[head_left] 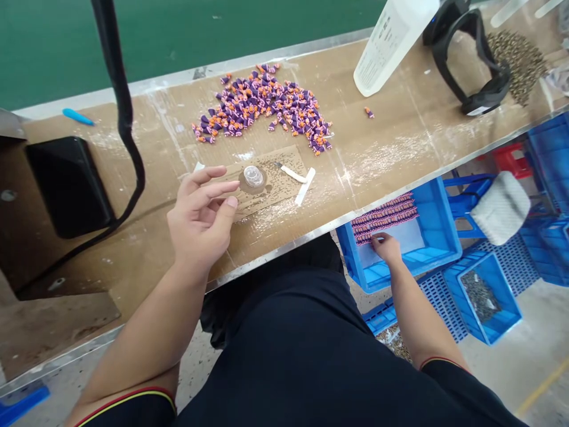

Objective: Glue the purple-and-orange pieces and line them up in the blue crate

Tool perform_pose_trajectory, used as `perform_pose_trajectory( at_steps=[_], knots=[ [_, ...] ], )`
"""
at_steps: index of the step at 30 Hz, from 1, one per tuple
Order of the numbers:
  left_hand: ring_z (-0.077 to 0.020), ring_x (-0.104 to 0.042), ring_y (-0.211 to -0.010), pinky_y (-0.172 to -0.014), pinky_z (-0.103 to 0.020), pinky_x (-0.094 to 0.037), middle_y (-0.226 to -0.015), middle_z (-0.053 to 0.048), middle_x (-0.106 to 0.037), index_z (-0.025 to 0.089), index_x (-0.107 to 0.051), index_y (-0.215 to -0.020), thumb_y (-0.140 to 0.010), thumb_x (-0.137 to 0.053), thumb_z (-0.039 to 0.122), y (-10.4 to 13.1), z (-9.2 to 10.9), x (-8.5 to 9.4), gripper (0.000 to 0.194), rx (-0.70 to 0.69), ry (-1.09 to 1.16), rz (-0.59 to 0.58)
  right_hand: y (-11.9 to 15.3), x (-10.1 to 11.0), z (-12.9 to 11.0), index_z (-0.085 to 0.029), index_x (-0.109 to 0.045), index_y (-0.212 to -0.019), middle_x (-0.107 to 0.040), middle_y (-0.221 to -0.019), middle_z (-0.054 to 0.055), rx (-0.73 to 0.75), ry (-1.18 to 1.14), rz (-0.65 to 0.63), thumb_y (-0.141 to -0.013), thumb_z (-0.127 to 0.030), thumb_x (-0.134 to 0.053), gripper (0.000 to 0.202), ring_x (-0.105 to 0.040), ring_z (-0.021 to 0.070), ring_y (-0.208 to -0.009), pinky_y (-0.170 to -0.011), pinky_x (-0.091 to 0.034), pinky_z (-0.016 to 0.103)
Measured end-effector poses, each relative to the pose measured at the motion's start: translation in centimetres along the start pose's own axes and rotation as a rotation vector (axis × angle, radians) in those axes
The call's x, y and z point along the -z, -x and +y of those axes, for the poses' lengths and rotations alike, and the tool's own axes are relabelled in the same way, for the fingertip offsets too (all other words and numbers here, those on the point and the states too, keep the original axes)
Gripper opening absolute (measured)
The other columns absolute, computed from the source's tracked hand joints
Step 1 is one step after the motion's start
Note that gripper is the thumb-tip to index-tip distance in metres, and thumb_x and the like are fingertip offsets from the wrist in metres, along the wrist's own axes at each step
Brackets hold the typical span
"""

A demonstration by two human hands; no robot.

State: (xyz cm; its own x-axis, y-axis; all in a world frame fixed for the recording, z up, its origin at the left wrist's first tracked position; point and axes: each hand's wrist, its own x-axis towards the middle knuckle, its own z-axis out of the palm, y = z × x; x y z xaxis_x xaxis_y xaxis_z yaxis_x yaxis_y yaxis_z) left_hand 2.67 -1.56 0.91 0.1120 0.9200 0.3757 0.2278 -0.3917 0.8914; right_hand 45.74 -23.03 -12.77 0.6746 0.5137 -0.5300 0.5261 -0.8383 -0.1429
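Note:
My left hand (202, 216) hovers over the workbench (400, 142) with its fingers loosely apart and nothing in it, just left of a small clear round dish (253, 176) on a speckled cardboard pad (271, 181). My right hand (386, 248) reaches down below the bench edge into a blue bin (438, 249). Its fingertips touch the near end of neat rows of purple-and-orange parts (386, 217) laid in the bin. Whether it grips any of them is not visible. A loose pile of the same purple-and-orange parts (267, 107) lies farther back on the bench.
Two white strips (300, 181) lie right of the dish. A white bottle (391, 41), a black headset (471, 59) and a heap of dark small parts (520, 59) sit at the far right. A black box (69, 184) and cable (120, 101) stand left. More blue bins (489, 296) below.

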Motion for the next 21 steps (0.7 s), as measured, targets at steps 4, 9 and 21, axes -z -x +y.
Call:
perform_pose_trajectory(
  at_steps=[4, 9, 21],
  knots=[
    [-0.0276, -0.07, -0.123, -0.076, -0.036, -0.07, -0.129, -0.011, -0.071, 0.027, -0.083, -0.11, -0.098, -0.078, 0.04, -0.13, 0.17, 0.02, 0.019, -0.045, -0.045, 0.011, -0.09, 0.09, 0.21, -0.02, -0.079, -0.099, -0.08, -0.075, 0.007, 0.016, -0.013, -0.008, -0.099, -0.028, -0.062, 0.019, -0.08, 0.0248, -0.077, -0.08, -0.058, 0.031],
    [-0.0272, -0.071, -0.122, -0.076, -0.036, -0.069, -0.129, -0.011, -0.071, 0.027, -0.083, -0.109, -0.095, -0.081, 0.044, -0.2, 0.04, 0.0, 0.022, -0.013, -0.017, 0.018, -0.35, 0.3, 0.5, -0.021, -0.079, -0.101, -0.08, -0.073, 0.007, 0.027, -0.011, -0.003, -0.1, -0.029, -0.059, 0.022, -0.08, 0.0255, -0.078, -0.082, -0.06, 0.033],
    [-0.0266, -0.071, -0.118, -0.075, -0.037, -0.068, -0.127, -0.011, -0.072, 0.026, -0.084, -0.107, -0.095, -0.08, 0.038, -0.34, 0.52, -0.01, 0.018, -0.038, -0.034, 0.016, 0.1, 0.32, -0.48, -0.021, -0.079, -0.093, -0.081, -0.075, 0.008, 0.008, -0.003, 0.023, -0.097, -0.022, -0.061, 0.019, -0.082, 0.028, -0.092, -0.084, -0.058, 0.032]
  ],
)
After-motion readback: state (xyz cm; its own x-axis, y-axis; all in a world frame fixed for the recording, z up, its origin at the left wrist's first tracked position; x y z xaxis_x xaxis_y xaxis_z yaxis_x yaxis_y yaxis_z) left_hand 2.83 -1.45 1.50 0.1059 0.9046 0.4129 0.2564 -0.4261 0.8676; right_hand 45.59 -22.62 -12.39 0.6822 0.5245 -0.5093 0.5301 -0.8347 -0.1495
